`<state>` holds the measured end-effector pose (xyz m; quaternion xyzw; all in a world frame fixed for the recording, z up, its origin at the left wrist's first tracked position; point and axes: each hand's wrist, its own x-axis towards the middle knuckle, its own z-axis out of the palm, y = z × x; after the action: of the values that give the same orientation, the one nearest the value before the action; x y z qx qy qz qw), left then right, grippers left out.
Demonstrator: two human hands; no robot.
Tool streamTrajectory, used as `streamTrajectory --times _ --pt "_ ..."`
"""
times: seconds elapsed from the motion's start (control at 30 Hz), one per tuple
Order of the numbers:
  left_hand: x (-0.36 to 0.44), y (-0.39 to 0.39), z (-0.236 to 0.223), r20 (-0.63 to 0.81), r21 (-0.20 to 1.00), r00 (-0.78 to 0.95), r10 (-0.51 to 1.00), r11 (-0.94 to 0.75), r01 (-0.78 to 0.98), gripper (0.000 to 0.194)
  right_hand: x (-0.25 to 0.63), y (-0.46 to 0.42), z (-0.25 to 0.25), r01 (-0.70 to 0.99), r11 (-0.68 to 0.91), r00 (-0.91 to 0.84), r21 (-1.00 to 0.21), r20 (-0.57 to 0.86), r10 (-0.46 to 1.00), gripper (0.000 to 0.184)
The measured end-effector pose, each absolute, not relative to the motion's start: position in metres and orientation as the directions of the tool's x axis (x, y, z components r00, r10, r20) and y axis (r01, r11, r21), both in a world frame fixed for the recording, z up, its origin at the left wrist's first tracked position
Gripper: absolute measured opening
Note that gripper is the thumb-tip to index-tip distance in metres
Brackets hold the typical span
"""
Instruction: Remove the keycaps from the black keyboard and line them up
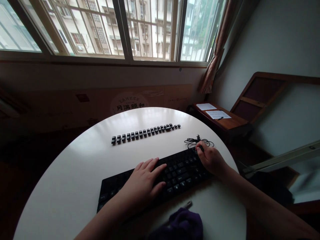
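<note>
Grip: right hand [211,159] clamped on small dark piece [201,148], identity unclear, at far right corner of keyboard [183,170], which reaches toward table's [75,166] right edge; left hand [145,178] spread flat on it. Risk: should left hand lift, keyboard could skid into coiled cable [190,140]

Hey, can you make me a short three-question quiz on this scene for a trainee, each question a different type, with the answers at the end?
1. Multiple choice: what colour is the bunched cloth at the near side of the white table?
A) Green
B) Yellow
C) Purple

2. True or false: the coiled cable lies nearer the right hand than the left hand.

3. Fill in: beyond the keyboard, towards the window, small black ____ are lined up.

Key: 1. C; 2. True; 3. keycaps.
</note>
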<state>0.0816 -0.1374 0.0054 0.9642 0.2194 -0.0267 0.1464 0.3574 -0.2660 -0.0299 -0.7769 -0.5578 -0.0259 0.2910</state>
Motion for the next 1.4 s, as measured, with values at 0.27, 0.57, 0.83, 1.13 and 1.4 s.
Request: streamTrajectory --times 0.27,0.57,0.83,1.13,1.4 --pt "0.081 -0.135 0.002 -0.095 0.250 0.907 0.410 -0.872 0.420 0.056 0.365 -0.268 -0.032 0.641 -0.121 0.524 -0.758 0.316 0.791 0.021" --pt "0.081 -0.135 0.002 -0.094 0.255 0.907 0.410 -0.871 0.420 0.056 0.371 -0.268 -0.035 0.364 0.032 0.672 -0.931 0.286 0.683 0.023" --pt "0.083 -0.148 0.016 0.067 0.328 0.894 0.442 -0.856 0.399 0.044 0.321 -0.285 -0.016 0.748 0.281 0.134 -0.601 0.552 0.823 0.008" --pt "0.080 -0.153 0.023 0.315 0.493 0.904 0.288 -0.864 0.103 0.025 0.266 -0.282 -0.016 0.648 0.693 -0.356 -0.316 0.679 0.642 0.011" --pt "0.085 -0.155 0.016 0.302 0.518 0.889 0.344 -0.842 0.150 0.026 0.273 -0.287 -0.013 0.739 0.577 -0.144 -0.349 0.755 0.640 0.012"
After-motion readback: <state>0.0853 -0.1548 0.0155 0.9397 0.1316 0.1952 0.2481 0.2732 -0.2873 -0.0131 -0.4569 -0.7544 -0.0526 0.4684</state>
